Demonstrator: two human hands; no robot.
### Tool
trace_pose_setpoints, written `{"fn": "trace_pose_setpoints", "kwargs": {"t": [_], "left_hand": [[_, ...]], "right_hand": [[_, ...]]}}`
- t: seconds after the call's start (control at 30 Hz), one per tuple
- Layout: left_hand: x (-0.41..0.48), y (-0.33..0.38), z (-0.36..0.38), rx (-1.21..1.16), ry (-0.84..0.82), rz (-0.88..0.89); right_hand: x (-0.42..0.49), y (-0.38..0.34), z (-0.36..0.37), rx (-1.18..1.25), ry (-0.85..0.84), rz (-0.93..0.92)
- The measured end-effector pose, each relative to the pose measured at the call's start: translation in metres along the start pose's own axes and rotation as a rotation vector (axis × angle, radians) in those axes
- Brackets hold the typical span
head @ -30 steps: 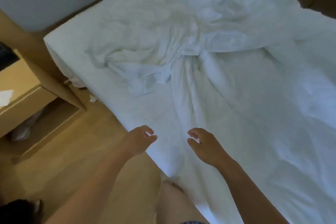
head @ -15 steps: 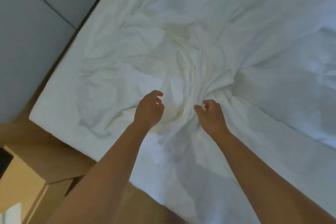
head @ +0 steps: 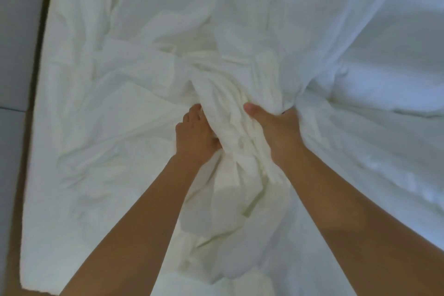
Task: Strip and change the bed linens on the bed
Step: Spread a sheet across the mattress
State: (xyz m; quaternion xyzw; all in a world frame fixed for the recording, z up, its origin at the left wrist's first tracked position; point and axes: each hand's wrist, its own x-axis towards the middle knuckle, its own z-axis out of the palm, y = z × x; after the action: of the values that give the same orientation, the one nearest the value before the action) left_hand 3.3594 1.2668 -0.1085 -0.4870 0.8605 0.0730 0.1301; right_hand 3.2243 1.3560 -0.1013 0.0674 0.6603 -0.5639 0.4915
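From the head view, the bed [head: 79, 199] fills the frame, with a grey wall [head: 16, 31] along its left edge. Mid-bed, the left hand [head: 195, 138] and right hand [head: 276, 131] both grip a bunched ridge of the rumpled white sheet [head: 230, 118], arms stretched forward.

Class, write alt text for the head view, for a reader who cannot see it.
A left hand and a right hand grip a bunched white sheet between them on a bed. Rumpled linen fills the view, grey wall at left.
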Motion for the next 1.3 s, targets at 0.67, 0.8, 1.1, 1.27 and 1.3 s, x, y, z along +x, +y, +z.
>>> {"fn": "trace_pose_setpoints", "kwargs": {"t": [0.67, 0.8, 1.1, 1.27, 1.3], "left_hand": [[-0.008, -0.04, -0.068, -0.625, 0.075, -0.015], [-0.012, -0.034, -0.069, -0.557, 0.061, 0.049], [-0.011, -0.03, -0.078, -0.443, 0.035, 0.034], [-0.013, -0.031, -0.083, -0.463, 0.038, 0.017], [-0.013, -0.033, -0.084, -0.446, 0.033, 0.03]], "right_hand": [[-0.008, -0.015, 0.071, 0.073, 0.149, 0.067], [-0.018, -0.015, 0.076, 0.138, -0.193, 0.031], [-0.029, -0.013, 0.068, -0.193, -0.427, -0.09], [-0.024, -0.009, 0.067, -0.3, -0.297, -0.227], [-0.025, -0.008, 0.066, -0.306, -0.261, -0.227]]}}
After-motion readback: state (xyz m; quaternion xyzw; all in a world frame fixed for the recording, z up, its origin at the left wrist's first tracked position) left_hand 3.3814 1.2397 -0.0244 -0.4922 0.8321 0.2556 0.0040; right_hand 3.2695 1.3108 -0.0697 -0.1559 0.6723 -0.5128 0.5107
